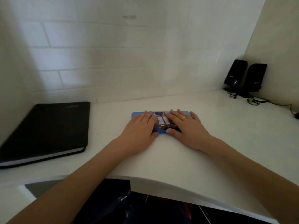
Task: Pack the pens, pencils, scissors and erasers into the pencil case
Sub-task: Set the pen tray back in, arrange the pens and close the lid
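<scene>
Both hands lay flat and spread, gripping nothing: left hand (140,125), right hand (186,125), pressing the closed blue pencil case (163,122) onto the white bench (210,110). Even pressure would seat the lid. Beyond stood two speakers (244,75).

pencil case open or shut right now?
Looks shut. The blue pencil case lies flat on the desk with its printed lid up, left hand and right hand pressed flat on it. Latch not visible.
</scene>
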